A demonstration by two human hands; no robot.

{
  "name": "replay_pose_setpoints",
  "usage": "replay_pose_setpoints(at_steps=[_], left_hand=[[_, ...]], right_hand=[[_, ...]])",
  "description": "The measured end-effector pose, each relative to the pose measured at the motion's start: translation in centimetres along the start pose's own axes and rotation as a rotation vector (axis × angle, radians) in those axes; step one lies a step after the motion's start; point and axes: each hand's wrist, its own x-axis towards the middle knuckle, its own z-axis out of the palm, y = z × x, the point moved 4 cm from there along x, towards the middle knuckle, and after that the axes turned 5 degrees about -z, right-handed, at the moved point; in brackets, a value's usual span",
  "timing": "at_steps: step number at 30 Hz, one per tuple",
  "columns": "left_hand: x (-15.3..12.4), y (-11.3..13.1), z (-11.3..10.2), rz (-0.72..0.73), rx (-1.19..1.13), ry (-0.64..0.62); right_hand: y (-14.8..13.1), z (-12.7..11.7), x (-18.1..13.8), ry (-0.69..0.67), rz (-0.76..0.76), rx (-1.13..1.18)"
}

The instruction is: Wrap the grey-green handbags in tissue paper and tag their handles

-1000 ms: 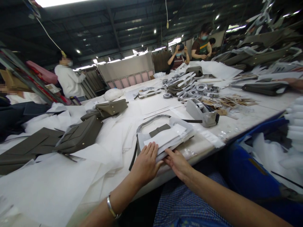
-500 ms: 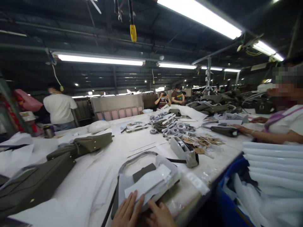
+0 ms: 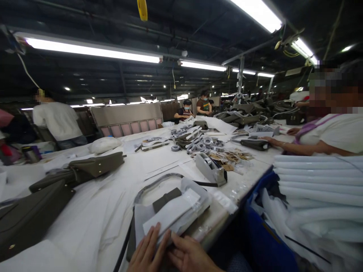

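A handbag [image 3: 166, 202] lies on the table before me, partly covered by white wrapping paper [image 3: 170, 213]. Its handle [image 3: 141, 189] is wrapped in pale material and arches away from me. My left hand [image 3: 148, 247] rests over the near edge of the paper, fingers stretched out and pressing on it. Beside it, at the bag's near side, my right hand [image 3: 190, 254] has its fingers curled with the thumb against the edge; what they pinch is hidden. A tape dispenser [image 3: 208, 170] stands beyond the bag, a dark strap touching its base.
Dark olive bags [image 3: 36, 211] lie to the left. Tape rolls [image 3: 204, 143] and brown tags [image 3: 232, 158] are heaped mid-table. At right, a blue bin [image 3: 263, 226] holds white sheeting beside stacked white foam [image 3: 317, 181]. A co-worker's arm [image 3: 303, 146] reaches over a dark bag.
My view has shifted slightly, so the scene sits lower and further left. My left hand stays on the paper; my right thumb has drawn closer to the bag's near edge.
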Motion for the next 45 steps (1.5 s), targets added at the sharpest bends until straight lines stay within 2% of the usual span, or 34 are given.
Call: replay_pose_setpoints(at_steps=[5, 11, 17, 21, 24, 26, 27, 30, 33, 34, 37, 39, 42, 45], left_hand=[[0.0, 0.1, -0.4, -0.044, -0.022, -0.074], [0.3, 0.2, -1.0, -0.003, -0.026, -0.078], [1.2, -0.2, -1.5, -0.07, -0.129, -0.082], [1.3, -1.0, -1.1, -0.063, -0.178, -0.079], [1.0, -1.7, -0.4, -0.045, -0.219, -0.094], [0.8, -2.0, -0.2, -0.07, -0.247, -0.105], [0.7, -2.1, -0.1, -0.095, -0.259, -0.118], [0.7, -2.1, -0.4, -0.197, -0.287, -0.146], [1.0, -2.4, -0.8, -0.31, -0.301, -0.126], [1.2, -2.6, -0.8, -0.348, -0.303, -0.121], [2.0, -3.1, -1.0, -0.448, -0.289, -0.119], [2.4, -3.4, -1.1, -0.484, -0.263, -0.111], [2.6, -3.5, -1.3, -0.505, -0.228, -0.088], [2.4, -3.4, -1.1, -0.463, -0.212, -0.059]], right_hand=[[-1.1, 0.7, -1.0, 0.043, 0.01, -0.002], [-1.0, 0.6, -0.8, 0.1, 0.034, 0.036], [-1.4, 0.6, -0.6, 0.121, 0.009, 0.015], [-1.8, 0.2, -0.1, 0.051, 0.056, -0.069], [-3.7, -0.7, -0.9, -0.126, 0.073, -0.279], [-6.5, -2.0, -2.2, -0.202, -0.06, -0.537], [-8.4, -2.8, -3.1, -0.203, -0.179, -0.701], [-14.8, -5.8, -5.7, -0.144, -0.573, -1.207], [-20.1, -9.5, -6.5, 0.054, -0.792, -1.442], [-21.2, -10.5, -6.2, 0.067, -0.836, -1.539], [-22.3, -12.2, -3.6, -0.113, -0.879, -1.878], [-22.3, -12.7, -1.3, -0.223, -0.852, -2.017], [-22.6, -12.8, 1.8, -0.241, -0.806, -2.059], [-23.2, -12.1, 3.5, -0.224, -0.819, -2.053]])
